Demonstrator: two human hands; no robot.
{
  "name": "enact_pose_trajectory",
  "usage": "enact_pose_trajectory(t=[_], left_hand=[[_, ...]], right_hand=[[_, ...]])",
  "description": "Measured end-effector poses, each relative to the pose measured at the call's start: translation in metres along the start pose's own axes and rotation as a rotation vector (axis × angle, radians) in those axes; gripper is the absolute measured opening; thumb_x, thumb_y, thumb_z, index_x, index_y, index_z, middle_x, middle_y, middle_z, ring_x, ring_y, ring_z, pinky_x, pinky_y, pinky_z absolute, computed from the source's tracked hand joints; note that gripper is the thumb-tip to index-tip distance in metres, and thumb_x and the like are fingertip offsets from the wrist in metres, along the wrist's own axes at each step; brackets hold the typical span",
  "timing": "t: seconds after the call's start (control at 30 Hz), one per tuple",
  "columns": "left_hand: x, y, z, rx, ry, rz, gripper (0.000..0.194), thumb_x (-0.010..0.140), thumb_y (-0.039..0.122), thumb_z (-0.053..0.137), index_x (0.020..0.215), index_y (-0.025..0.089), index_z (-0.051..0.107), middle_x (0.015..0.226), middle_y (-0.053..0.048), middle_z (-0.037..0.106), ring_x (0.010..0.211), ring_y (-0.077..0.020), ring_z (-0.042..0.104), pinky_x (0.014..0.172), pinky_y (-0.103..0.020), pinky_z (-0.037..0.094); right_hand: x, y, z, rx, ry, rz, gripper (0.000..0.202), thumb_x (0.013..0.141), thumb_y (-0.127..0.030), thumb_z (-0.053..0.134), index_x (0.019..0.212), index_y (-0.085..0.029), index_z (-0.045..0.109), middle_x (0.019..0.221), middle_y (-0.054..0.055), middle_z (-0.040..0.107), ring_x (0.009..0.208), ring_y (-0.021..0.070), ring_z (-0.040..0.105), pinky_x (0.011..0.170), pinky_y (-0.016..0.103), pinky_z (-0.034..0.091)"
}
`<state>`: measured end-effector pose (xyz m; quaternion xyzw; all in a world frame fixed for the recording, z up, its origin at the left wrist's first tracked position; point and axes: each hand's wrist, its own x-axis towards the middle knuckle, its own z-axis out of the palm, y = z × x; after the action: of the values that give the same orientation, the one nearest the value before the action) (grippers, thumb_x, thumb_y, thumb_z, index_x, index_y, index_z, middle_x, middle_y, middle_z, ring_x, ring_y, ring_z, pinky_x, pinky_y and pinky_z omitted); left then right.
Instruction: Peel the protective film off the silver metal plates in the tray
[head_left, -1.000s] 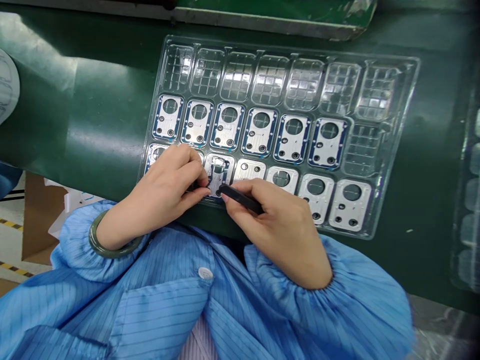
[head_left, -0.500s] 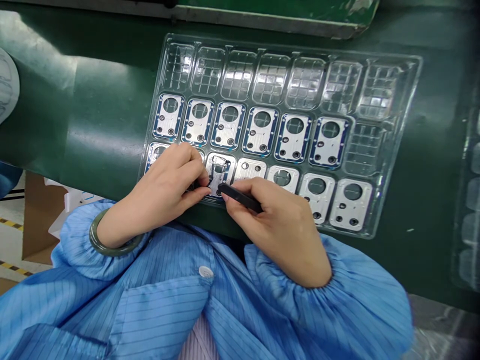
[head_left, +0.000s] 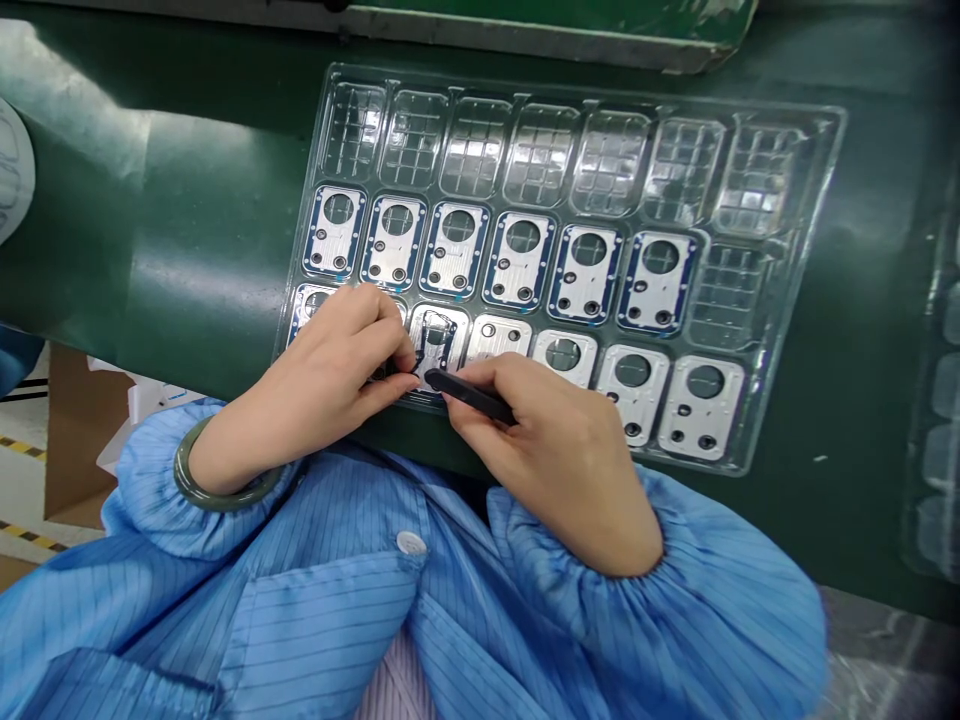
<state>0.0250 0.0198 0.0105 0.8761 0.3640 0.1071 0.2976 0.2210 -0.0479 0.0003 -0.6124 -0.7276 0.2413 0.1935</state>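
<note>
My right hand (head_left: 555,440) grips a black stick-like tool (head_left: 476,396), its kind unclear. The tool's tip is over the lower part of a silver plate with a dark blue frame (head_left: 448,335), which lies in the front row of a clear plastic tray (head_left: 787,330). At that plate's left edge, the thumb and fingers of my left hand (head_left: 330,360) are pinched together. A small dark bit shows at these fingertips, too small to name. My left hand hides much of the plates at the row's left end.
Blue-edged silver plates (head_left: 521,262) fill most of the middle row. Plain silver plates (head_left: 701,410) lie to the right in the front row. A green box edge (head_left: 555,30) runs along the back. Another clear tray (head_left: 937,440) is at far right, a white round object (head_left: 13,170) at far left.
The black tool's tip has shifted slightly left, closer to my left fingertips, and my right hand with it. My left hand stays almost in place.
</note>
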Motion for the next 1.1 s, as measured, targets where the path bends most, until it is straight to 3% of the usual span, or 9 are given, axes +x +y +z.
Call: enact_pose_trajectory(t=[0.23,0.43,0.57,0.7,0.83,0.97,1.1], left_hand=[[0.001,-0.002,-0.004,-0.008,-0.049,0.021,0.005,0.089,0.017,0.059,0.089,0.018,0.054,0.094,-0.004,0.051,0.092,-0.0192,0.048,0.079,-0.035,0.042],[0.0,0.006,0.0,0.068,-0.032,-0.051,0.009,0.089,0.014,0.057,0.084,0.017,0.05,0.096,-0.005,0.05,0.09,-0.019,0.047,0.079,-0.034,0.04],[0.0,0.004,0.002,0.064,-0.004,-0.023,0.011,0.088,0.013,0.059,0.083,0.017,0.05,0.094,-0.004,0.05,0.088,-0.0179,0.047,0.077,-0.032,0.039],[-0.003,-0.005,0.004,0.03,0.069,0.052,0.01,0.088,0.015,0.061,0.085,0.018,0.052,0.09,-0.002,0.051,0.087,-0.0167,0.048,0.075,-0.031,0.04],[-0.006,-0.008,0.008,-0.069,0.162,0.108,0.007,0.089,0.017,0.06,0.086,0.019,0.054,0.088,-0.001,0.054,0.084,-0.0145,0.051,0.075,-0.029,0.042],[-0.006,-0.005,0.012,-0.176,0.294,0.149,0.008,0.089,0.016,0.061,0.087,0.02,0.055,0.084,0.0,0.055,0.08,-0.0124,0.053,0.072,-0.026,0.045],[-0.003,-0.006,0.018,-0.16,0.455,0.21,0.01,0.087,0.015,0.064,0.092,0.019,0.057,0.095,-0.003,0.059,0.092,-0.0136,0.058,0.08,-0.028,0.05]], right_hand=[[0.004,-0.004,-0.004,0.0,-0.02,0.063,0.005,0.084,-0.025,0.062,0.083,-0.02,0.062,0.066,-0.003,0.065,0.051,0.0122,0.055,0.048,0.025,0.036],[0.008,-0.009,-0.004,-0.108,-0.053,0.059,0.005,0.086,-0.026,0.062,0.086,-0.021,0.061,0.078,-0.001,0.07,0.062,0.0166,0.062,0.048,0.027,0.032],[0.009,-0.008,-0.002,-0.08,-0.04,0.065,0.005,0.084,-0.024,0.064,0.083,-0.021,0.061,0.072,-0.002,0.067,0.059,0.0155,0.06,0.048,0.026,0.031],[0.004,-0.003,0.003,0.027,0.063,0.042,0.006,0.082,-0.021,0.065,0.081,-0.021,0.059,0.069,-0.004,0.065,0.053,0.0115,0.055,0.048,0.025,0.034],[-0.002,0.0,0.008,0.193,0.183,0.017,0.006,0.084,-0.02,0.064,0.084,-0.021,0.058,0.075,-0.003,0.066,0.06,0.0107,0.059,0.054,0.023,0.042],[-0.004,-0.001,0.011,0.326,0.272,-0.01,0.011,0.083,-0.017,0.065,0.086,-0.022,0.055,0.074,-0.005,0.065,0.061,0.0097,0.06,0.057,0.022,0.045],[-0.004,-0.002,0.017,0.407,0.365,-0.054,0.016,0.082,-0.011,0.064,0.088,-0.024,0.055,0.078,-0.005,0.065,0.065,0.0095,0.062,0.061,0.021,0.048]])
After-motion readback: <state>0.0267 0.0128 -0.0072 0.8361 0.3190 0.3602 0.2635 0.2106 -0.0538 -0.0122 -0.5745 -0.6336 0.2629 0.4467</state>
